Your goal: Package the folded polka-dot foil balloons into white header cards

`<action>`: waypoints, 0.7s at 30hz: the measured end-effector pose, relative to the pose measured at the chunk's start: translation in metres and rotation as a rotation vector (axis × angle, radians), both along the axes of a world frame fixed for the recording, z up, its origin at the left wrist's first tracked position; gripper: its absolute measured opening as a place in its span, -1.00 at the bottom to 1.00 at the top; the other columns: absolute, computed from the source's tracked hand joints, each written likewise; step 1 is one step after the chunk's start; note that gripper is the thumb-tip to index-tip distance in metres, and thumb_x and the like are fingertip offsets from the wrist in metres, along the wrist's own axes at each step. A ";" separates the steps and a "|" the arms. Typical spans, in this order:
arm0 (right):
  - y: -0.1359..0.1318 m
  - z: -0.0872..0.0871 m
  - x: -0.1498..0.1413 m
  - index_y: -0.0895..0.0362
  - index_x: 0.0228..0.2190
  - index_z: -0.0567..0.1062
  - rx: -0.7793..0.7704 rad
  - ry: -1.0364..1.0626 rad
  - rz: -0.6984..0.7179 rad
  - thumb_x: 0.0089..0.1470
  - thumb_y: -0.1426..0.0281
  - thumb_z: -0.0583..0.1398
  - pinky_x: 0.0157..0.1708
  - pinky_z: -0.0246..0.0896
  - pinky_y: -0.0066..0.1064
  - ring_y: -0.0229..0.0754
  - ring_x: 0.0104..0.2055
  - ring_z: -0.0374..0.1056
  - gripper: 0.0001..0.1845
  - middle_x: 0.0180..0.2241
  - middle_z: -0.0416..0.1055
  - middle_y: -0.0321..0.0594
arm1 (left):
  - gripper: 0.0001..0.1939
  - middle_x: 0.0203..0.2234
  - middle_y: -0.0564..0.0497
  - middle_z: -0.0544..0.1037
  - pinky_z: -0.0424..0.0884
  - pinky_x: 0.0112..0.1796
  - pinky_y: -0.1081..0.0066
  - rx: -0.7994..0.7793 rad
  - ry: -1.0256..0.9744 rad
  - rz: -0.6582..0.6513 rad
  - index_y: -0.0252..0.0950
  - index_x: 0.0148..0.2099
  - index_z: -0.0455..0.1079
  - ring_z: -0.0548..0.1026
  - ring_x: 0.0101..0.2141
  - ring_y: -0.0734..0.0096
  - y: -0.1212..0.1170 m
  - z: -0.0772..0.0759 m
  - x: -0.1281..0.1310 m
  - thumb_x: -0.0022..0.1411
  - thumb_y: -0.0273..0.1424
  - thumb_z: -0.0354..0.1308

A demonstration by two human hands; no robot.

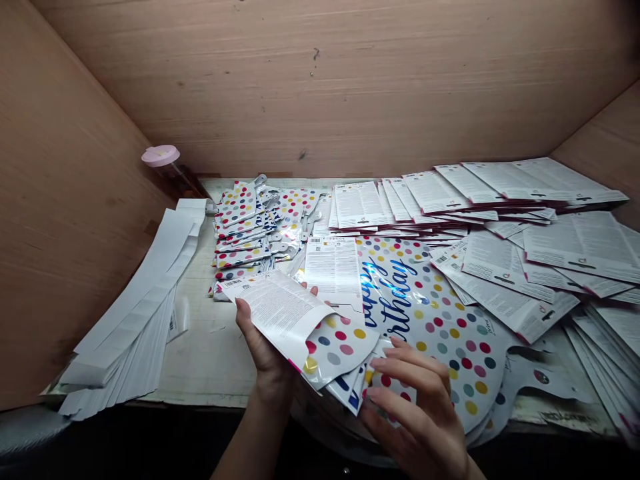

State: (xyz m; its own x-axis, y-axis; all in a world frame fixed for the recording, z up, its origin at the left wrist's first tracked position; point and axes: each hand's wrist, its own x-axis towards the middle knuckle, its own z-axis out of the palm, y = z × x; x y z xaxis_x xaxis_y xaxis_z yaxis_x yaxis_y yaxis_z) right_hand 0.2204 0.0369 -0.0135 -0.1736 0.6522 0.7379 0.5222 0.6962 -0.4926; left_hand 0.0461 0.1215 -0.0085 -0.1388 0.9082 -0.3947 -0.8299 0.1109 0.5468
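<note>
The stack of white card strips lies untouched at far left. A polka-dot foil packet is held in the narrowly closed left hand, pinched at its edge. The birthday foil balloon is touched by the widely spread right hand; it could be slid off the board's front edge by uneven pressure

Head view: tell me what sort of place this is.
Likely a small packing station for party goods: a wood-panelled booth, piles of polka-dot foil birthday balloons, and stacked white printed header cards.
</note>
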 end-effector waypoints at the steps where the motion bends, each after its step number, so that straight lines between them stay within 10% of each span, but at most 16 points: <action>1: 0.001 0.001 -0.001 0.18 -0.17 0.46 0.018 -0.015 -0.010 0.00 0.66 0.27 0.13 0.24 0.01 -0.01 0.07 0.24 -0.67 -0.07 0.34 -0.10 | -0.21 -0.10 -0.21 0.55 0.47 -0.07 -0.04 0.009 0.009 0.014 -0.24 0.19 0.34 0.49 -0.01 -0.20 0.000 0.000 0.000 0.10 0.20 0.06; 14: 0.035 0.017 0.003 0.12 0.04 0.43 -0.357 0.069 0.300 0.23 0.60 0.04 0.01 0.36 -0.25 -0.15 0.02 0.37 -0.61 -0.05 0.45 -0.09 | -0.28 -0.21 -0.17 0.58 0.49 -0.12 0.02 0.034 0.048 0.074 -0.29 0.07 0.41 0.58 -0.27 0.04 0.009 0.005 -0.005 0.11 0.17 0.07; 21: 0.042 0.014 -0.003 0.12 0.07 0.42 -0.174 -0.090 0.206 0.21 0.62 0.02 0.00 0.39 -0.17 -0.10 0.03 0.41 -0.55 -0.05 0.50 -0.07 | -0.27 -0.12 -0.19 0.55 0.45 -0.05 0.00 0.026 0.035 0.031 -0.27 0.15 0.36 0.54 -0.10 -0.08 0.007 0.004 -0.004 0.14 0.16 0.06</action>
